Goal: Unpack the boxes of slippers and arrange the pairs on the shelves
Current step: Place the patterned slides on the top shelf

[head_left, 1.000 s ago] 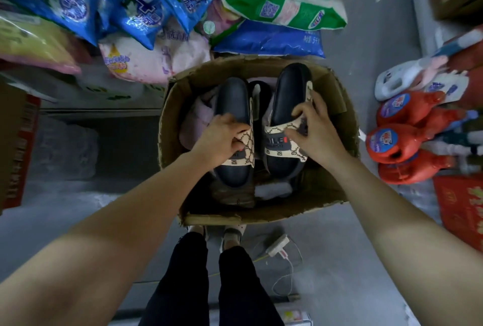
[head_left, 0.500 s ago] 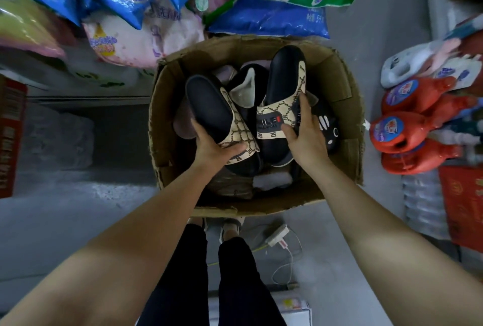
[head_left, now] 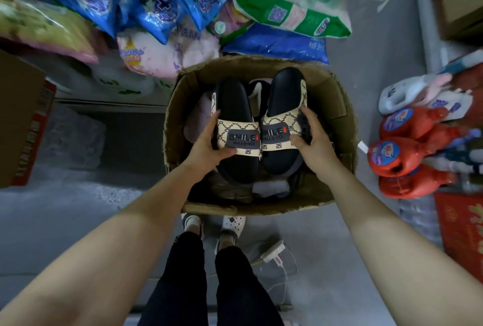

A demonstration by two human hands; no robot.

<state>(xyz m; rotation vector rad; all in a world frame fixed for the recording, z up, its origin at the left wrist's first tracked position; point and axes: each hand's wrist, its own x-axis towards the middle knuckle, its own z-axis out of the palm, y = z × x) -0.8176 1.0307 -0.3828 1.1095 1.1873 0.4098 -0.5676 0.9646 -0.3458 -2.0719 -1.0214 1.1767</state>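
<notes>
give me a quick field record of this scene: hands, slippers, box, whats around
left hand: grips the strap of the left black slipper with beige patterned strap
right hand: grips the strap of the matching right slipper
pair: side by side, above the open brown cardboard box
box contents: more slippers underneath
right of box: red detergent bottles
behind box: blue plastic bags

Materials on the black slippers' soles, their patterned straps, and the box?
Soles of the left slipper and right slipper: likely moulded foam or rubber, smooth matte black. Straps: apparently woven or printed fabric, beige lattice, with a dark, possibly rubbery SMILE patch. Box: corrugated cardboard, brown with frayed, crumpled edges.
</notes>
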